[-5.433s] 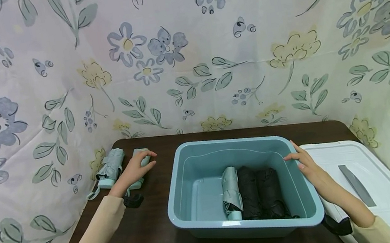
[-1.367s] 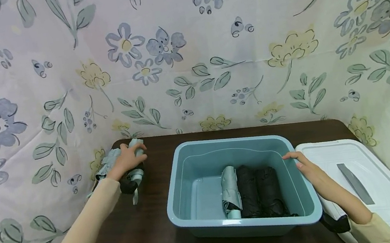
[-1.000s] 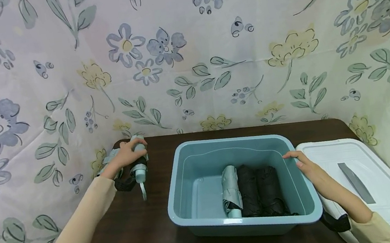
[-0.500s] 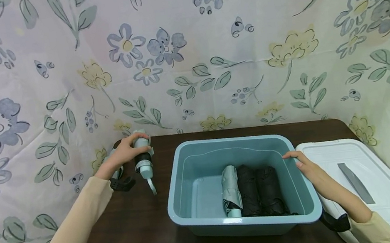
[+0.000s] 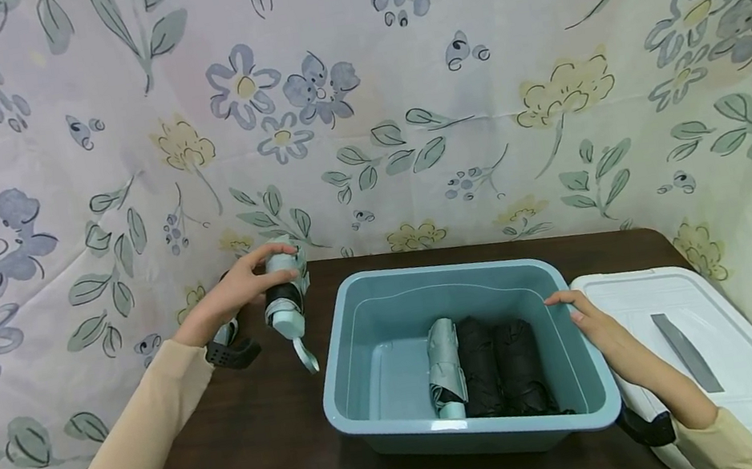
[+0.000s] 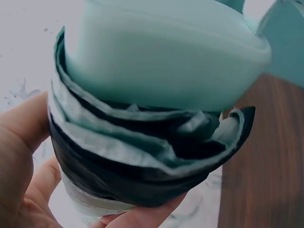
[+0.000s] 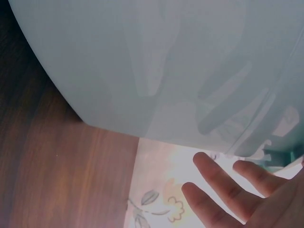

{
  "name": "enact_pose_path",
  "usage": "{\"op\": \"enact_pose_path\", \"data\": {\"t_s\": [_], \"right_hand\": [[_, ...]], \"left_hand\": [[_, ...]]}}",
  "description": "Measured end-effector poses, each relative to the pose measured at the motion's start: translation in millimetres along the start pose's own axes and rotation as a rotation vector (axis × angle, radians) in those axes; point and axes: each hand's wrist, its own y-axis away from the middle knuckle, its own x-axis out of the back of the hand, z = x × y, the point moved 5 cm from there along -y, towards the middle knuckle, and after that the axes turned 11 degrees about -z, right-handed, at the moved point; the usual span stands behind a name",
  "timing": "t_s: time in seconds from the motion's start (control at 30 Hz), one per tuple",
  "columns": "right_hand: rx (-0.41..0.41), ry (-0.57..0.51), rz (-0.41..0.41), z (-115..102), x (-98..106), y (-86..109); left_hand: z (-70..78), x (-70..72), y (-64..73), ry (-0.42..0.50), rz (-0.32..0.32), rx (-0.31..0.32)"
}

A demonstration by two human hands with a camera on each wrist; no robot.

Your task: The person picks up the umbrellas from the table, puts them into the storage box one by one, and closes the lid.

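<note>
My left hand (image 5: pixel 245 282) grips a folded mint-green umbrella (image 5: pixel 288 324) above the table, left of the bin. Its handle end tilts down toward me and a wrist strap (image 5: pixel 305 356) dangles from it. In the left wrist view, my thumb and fingers wrap the rolled cloth, dark on its inner side, below the smooth handle (image 6: pixel 166 57). My right hand (image 5: pixel 601 326) rests on the right rim of the blue-green bin (image 5: pixel 460 434); the right wrist view shows straight fingers (image 7: pixel 228 187) beside its outer wall. Inside lie another mint umbrella (image 5: pixel 444 362) and two black rolled bundles (image 5: pixel 501 366).
A white lid (image 5: pixel 751 349) with a grey strip lies right of the bin, partly under my right forearm. Behind my left wrist, part of another light-coloured umbrella (image 5: pixel 225 334) shows on the dark wood table (image 5: pixel 249 456). Flower-printed cloth (image 5: pixel 357 107) hangs behind.
My left hand first hovers over the left-hand umbrella pair, then takes one, lifts it and carries it right toward the bin. My right hand stays at the rim.
</note>
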Motion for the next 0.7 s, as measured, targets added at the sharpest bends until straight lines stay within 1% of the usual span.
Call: {"op": "enact_pose_path", "data": {"t_s": [0.13,0.33,0.53,0.7], "right_hand": [[0.009,0.012,0.004,0.0,0.0,0.2],[0.010,0.019,0.006,0.8,0.3,0.2],[-0.005,0.002,0.002,2.2,-0.3,0.0],[-0.005,0.013,0.007,1.7,-0.7,0.0]], "left_hand": [[13.9,-7.1,0.5,0.022,-0.021,-0.022],[35.7,-23.6,3.4,0.047,-0.069,-0.066],[51.3,-38.8,4.8,0.051,-0.108,-0.093],[64.0,-54.2,5.9,0.064,-0.167,-0.114]]}}
